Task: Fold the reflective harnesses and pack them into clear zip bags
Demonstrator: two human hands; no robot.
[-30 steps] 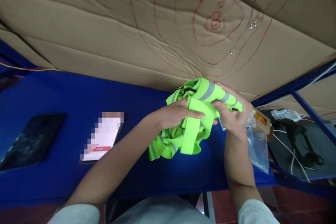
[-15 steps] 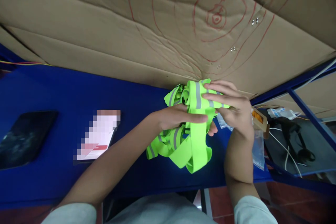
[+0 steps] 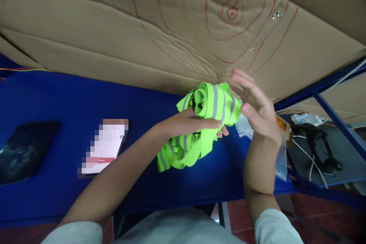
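A bundle of neon-green reflective straps (image 3: pixel 219 101) with grey stripes is gathered above the blue table. My left hand (image 3: pixel 197 122) is closed around its middle, thumb on top and fingertips showing beyond it. The upper straps lie in rolled loops, while looser lengths hang below toward the left. Dark buckle parts show among the folds, mostly hidden. My right hand (image 3: pixel 256 103) is raised just right of the bundle with its fingers apart, its thumb close to the straps' edge; whether it touches them I cannot tell.
On the blue table (image 3: pixel 71 91) lie a dark tablet (image 3: pixel 27 150) and a phone (image 3: pixel 104 146) with a blurred screen. Clear plastic bags (image 3: pixel 281 164) and a small cardboard box (image 3: pixel 284 127) are at right. Behind stands a cardboard wall (image 3: pixel 100 38). Black straps (image 3: pixel 321 146) lie on a grey surface.
My right hand has let go of the straps and opened, lifting slightly. The long front loop that hung low is now drawn up around the bundle. My left hand keeps its hold.
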